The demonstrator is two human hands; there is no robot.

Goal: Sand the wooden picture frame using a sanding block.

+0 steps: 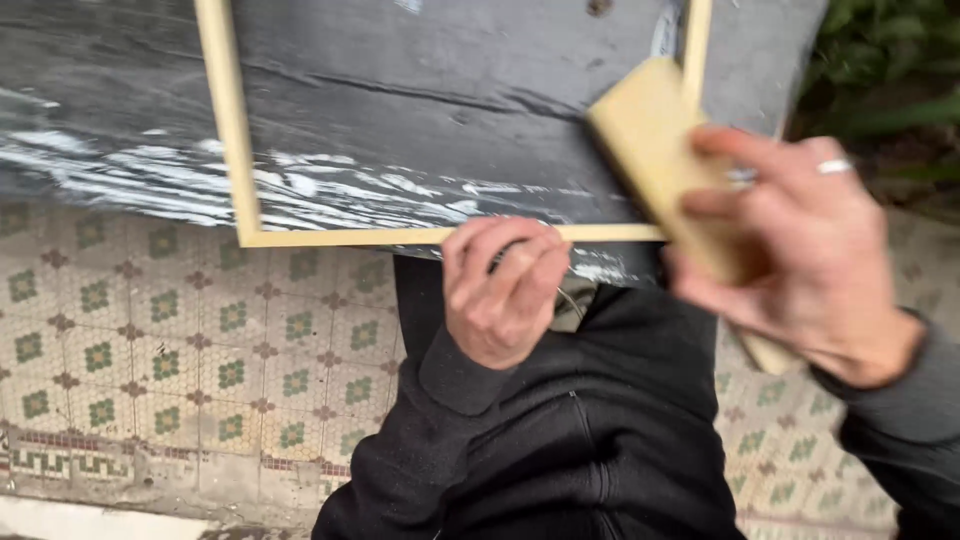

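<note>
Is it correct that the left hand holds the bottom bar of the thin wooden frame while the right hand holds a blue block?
Not quite. The block in the right hand is pale yellow, not blue, as the head view shows. The left hand does hold the bottom bar of the thin wooden frame.

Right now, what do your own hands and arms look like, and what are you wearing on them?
Both are bare hands without gloves. The left hand comes out of a black fleece sleeve with a ribbed cuff. The right hand wears a silver ring and has a grey sleeve.
</note>
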